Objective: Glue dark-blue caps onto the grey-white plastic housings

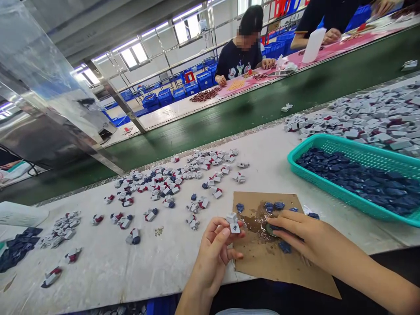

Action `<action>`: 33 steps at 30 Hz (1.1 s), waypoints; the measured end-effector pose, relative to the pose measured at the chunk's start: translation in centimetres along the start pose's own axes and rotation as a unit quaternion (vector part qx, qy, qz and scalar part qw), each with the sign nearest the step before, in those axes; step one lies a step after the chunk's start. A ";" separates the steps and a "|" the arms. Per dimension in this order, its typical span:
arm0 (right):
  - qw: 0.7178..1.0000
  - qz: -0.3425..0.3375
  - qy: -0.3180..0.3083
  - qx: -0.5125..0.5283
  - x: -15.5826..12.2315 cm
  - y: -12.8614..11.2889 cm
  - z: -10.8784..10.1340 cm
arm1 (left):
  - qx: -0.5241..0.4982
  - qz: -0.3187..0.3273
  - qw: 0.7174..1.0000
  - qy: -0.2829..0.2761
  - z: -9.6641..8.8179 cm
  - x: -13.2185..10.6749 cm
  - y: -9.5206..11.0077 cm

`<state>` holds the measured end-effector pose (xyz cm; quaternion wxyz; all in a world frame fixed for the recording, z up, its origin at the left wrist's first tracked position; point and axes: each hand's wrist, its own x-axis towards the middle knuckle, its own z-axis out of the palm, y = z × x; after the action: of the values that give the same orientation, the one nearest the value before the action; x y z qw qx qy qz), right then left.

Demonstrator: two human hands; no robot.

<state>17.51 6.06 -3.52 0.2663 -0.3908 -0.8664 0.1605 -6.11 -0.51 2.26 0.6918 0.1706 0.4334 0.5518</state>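
Observation:
My left hand (215, 247) pinches a small grey plastic part (232, 222) between thumb and fingers, just left of a brown cardboard sheet (262, 260). On that sheet my right hand (297, 232) presses its fingertips down on a small dark blue piece (273, 227) beside a dark glue stain (254, 223). A few more blue pieces (275, 205) lie on the cardboard ahead of the fingers.
Many assembled grey, red and blue parts (170, 183) are scattered over the white table. A teal basket (331, 144) of dark blue pieces stands to the right, with a heap of grey parts (377, 118) behind it. Beyond a green conveyor belt (229, 118), other people work.

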 end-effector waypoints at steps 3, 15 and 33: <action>0.997 -0.046 -0.007 -0.062 -0.2 -0.1 0.4 | -0.007 0.021 0.999 0.028 0.0 0.3 0.2; 0.996 -0.071 0.046 0.005 1.4 -1.5 -0.7 | -0.036 0.066 0.995 0.069 -0.4 0.5 0.1; 0.956 0.077 -0.063 0.275 3.2 -7.0 -3.9 | 0.073 0.129 0.989 0.007 1.2 -0.5 -1.3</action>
<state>13.87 4.31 4.08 0.2949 -0.3568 -0.7714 0.4367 -4.37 -1.16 2.22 0.5976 0.2707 0.4518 0.6046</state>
